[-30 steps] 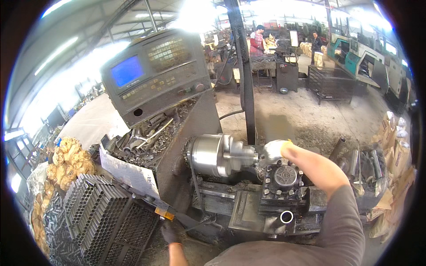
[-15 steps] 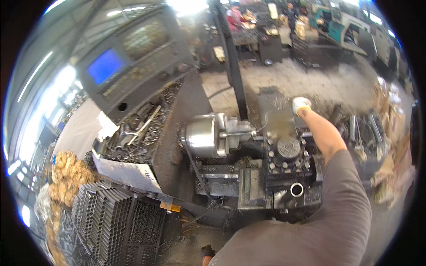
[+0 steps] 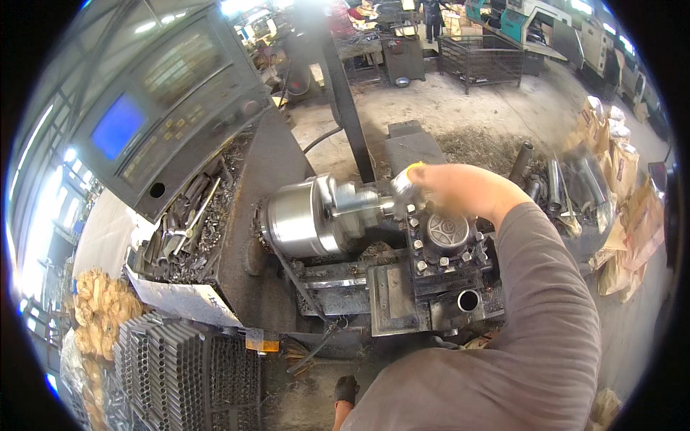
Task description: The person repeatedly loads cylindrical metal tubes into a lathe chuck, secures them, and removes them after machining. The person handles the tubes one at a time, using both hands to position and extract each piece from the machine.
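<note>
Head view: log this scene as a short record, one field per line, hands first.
Right hand: white glove, yellow cuff; beside the tool post, right of the chuck; blurred, grip unclear
Left hand: dark glove, low, near the person's body; grip unclear
Panel: upper left, blue screen lit
Tray: below the panel, holding tools and metal chips
Tubes: stacked, lower left
Sacks: brown, far right

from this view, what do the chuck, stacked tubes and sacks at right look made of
The chuck looks like smooth steel: bright metallic glare. The stacked tubes are probably steel, dull grey sheen. The sacks seem matte brown paper, stiffly creased.
</note>
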### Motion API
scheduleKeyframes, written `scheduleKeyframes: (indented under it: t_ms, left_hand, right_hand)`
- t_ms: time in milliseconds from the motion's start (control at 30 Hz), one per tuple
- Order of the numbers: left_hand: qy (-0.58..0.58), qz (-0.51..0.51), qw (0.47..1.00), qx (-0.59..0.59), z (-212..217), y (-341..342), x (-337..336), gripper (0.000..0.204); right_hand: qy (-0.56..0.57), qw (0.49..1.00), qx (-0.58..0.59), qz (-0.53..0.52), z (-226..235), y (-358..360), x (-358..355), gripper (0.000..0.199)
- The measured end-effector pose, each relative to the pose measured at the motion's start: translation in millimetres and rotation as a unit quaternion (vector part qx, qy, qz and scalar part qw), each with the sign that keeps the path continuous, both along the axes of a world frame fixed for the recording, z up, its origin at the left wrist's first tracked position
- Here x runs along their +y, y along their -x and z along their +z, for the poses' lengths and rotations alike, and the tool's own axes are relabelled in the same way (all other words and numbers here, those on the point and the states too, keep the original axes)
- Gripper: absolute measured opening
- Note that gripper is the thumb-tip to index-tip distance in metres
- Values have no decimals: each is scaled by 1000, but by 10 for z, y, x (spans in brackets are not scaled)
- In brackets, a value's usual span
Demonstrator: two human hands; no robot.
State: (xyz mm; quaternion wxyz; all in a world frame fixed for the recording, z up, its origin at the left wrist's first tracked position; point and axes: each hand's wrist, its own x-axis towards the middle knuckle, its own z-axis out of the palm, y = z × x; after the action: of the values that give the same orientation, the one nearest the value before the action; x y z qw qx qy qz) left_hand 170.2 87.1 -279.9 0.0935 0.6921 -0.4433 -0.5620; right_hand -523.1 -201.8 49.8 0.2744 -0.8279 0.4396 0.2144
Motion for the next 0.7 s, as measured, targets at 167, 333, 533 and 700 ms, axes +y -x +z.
scheduleKeyframes:
  t_ms: [167, 333, 533, 700]
  left_hand:
    - [13, -248, 965, -88, -65, -42, -55, 33]
    - [125, -505, 831, -198, -322, -432, 70, 34]
    - [84, -461, 847, -250, -306, -470, -166, 35]
    - [178, -470, 827, -252, -255, -325, -716, 36]
  right_hand:
    - [26, 994, -67, -83, -424, 489, -229, 37]
    - [112, 977, -56, -174, 76, 559, 741, 32]
    - [435, 716, -223, -499, 1174, 49, 2298, 38]
    - [490, 550, -324, -594, 916, -381, 4283, 44]
